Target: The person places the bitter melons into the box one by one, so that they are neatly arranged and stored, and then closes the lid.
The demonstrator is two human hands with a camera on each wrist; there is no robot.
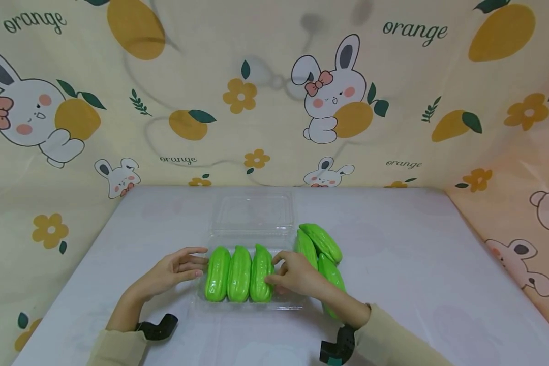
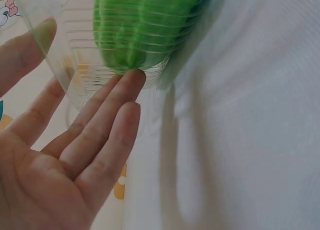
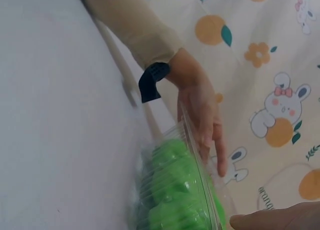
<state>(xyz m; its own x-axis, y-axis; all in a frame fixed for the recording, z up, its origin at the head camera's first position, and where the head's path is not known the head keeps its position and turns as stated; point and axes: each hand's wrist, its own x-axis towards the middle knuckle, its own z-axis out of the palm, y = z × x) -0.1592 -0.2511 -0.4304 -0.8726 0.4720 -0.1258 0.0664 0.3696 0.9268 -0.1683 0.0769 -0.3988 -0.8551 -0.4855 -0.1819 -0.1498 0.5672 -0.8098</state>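
Observation:
Three long green gourd-like pieces [image 1: 239, 274], glossy and ridged with pointed tips, lie side by side in a clear plastic box [image 1: 295, 306]. My left hand [image 1: 176, 269] is at the box's left wall. In the left wrist view its extended fingertips [image 2: 134, 78] meet the ribbed wall, with a green piece [image 2: 145, 24] showing through. Over the box's right part, my right hand [image 1: 299, 274] has thumb and forefinger at the right side of the rightmost piece [image 1: 261, 279], without a closed grip showing. Part of the right hand [image 3: 280, 219] appears beside the rim in the right wrist view.
Behind the box its hinged clear lid [image 1: 251, 213] lies folded back. Several more green pieces [image 1: 322, 243] are grouped on the white table [image 1: 393, 264] right of the box, partly under my right forearm. A printed cloth [image 1: 265, 76] encloses the table's back and sides.

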